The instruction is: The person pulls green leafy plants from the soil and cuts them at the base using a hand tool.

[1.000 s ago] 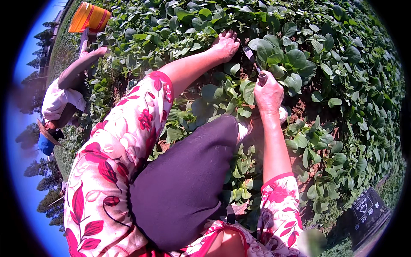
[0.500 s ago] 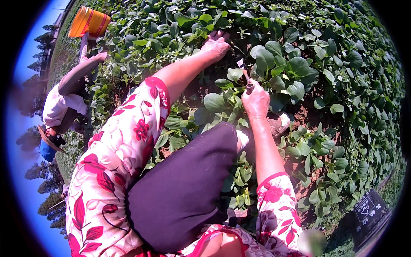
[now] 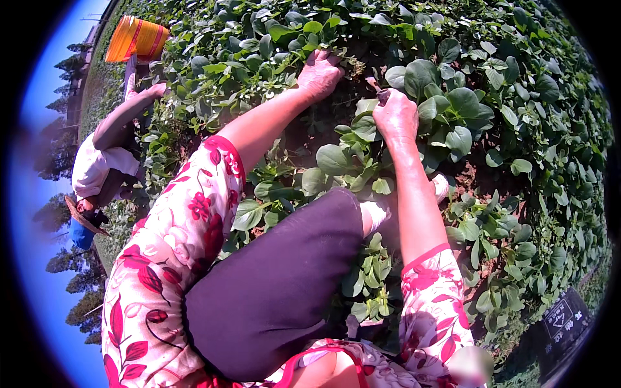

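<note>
My left hand (image 3: pixel 319 75) is closed among the low leaves, around a small leafy weed (image 3: pixel 350 63) whose stems stick out beside the fingers. My right hand (image 3: pixel 396 116) is wrapped round a small hand tool (image 3: pixel 383 97) with a dark handle end; its working end is hidden among foliage and shade. Just right of that hand grows a broad-leaved green plant (image 3: pixel 453 103), and another leafy green (image 3: pixel 335 160) stands below it. Bare dark soil lies between my two hands.
Dense leafy crop (image 3: pixel 530 142) covers the ground all around. My bent knee in dark trousers (image 3: pixel 278 284) is below my hands. At the left, a person in a straw hat (image 3: pixel 97 168) bends over the plants near an orange bucket (image 3: pixel 137 39). A dark printed panel (image 3: pixel 563 326) shows at lower right.
My left hand has pulled slightly back toward me, and the small weed now shows beside its fingers. My right hand has moved up and a little right with the tool.
</note>
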Action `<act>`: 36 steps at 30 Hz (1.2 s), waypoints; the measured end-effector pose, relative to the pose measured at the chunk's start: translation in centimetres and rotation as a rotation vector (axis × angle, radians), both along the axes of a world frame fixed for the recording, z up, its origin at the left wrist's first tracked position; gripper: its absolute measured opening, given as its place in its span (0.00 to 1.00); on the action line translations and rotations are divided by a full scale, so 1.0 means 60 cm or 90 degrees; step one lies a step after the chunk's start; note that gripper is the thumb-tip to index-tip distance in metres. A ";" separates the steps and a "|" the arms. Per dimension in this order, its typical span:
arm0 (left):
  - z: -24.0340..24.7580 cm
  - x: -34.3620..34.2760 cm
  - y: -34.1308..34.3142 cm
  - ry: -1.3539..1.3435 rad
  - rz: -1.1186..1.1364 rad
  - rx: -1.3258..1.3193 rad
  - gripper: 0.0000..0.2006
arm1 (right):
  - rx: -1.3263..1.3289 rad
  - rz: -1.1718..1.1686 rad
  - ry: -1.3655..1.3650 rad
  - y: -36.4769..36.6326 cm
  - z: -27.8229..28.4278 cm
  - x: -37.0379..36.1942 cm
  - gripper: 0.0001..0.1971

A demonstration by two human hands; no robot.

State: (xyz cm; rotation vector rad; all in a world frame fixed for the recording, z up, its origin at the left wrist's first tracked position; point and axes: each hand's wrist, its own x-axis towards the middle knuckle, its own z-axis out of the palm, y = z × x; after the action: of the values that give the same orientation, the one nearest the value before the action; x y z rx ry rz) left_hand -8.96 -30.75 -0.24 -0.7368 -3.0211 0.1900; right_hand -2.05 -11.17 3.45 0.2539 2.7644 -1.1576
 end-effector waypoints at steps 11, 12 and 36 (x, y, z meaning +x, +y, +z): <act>-0.008 0.105 0.030 -0.144 0.080 0.115 0.20 | -0.062 -0.011 0.028 0.034 -0.016 0.155 0.12; -0.005 0.105 0.039 -0.137 0.088 0.081 0.20 | -0.069 -0.018 0.036 0.026 -0.027 0.145 0.11; 0.022 0.017 0.074 -0.154 0.071 -0.148 0.09 | -0.008 0.029 0.075 -0.032 -0.036 0.060 0.12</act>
State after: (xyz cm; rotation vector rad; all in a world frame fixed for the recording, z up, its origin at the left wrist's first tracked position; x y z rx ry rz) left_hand -7.94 -26.29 1.09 -0.6463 -3.3134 0.4966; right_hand 1.53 -13.07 1.29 0.1245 2.8454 -1.2157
